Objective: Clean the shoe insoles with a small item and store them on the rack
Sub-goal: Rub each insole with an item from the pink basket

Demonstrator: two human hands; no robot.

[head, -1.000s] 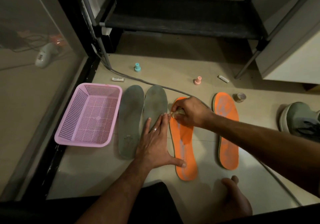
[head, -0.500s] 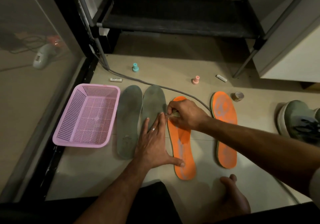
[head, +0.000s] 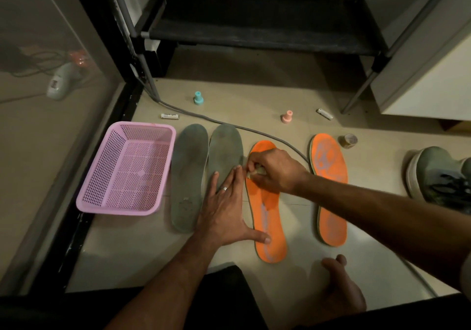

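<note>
- Little has shifted: right hand [head: 274, 170] stays put, fingers clamped on a small pale cleaning item [head: 256, 173] at the left orange insole [head: 269, 217]
- Left hand [head: 225, 215] still lies flat, fingers straight, across the grey insole [head: 224, 151] on the floor [head: 142, 248]

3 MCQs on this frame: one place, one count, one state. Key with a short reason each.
1. The pink basket lies:
A. left of the grey insoles
B. between the orange insoles
C. on the rack

2. Insoles on the floor:
A. two
B. three
C. four

3. The right hand is:
A. flat on the floor
B. gripping a small item on an orange insole
C. holding the shoe

Key:
1 A: it sits beside the left grey insole.
2 C: two grey, two orange.
3 B: its fingers curl round a small item over the left orange insole.
</note>
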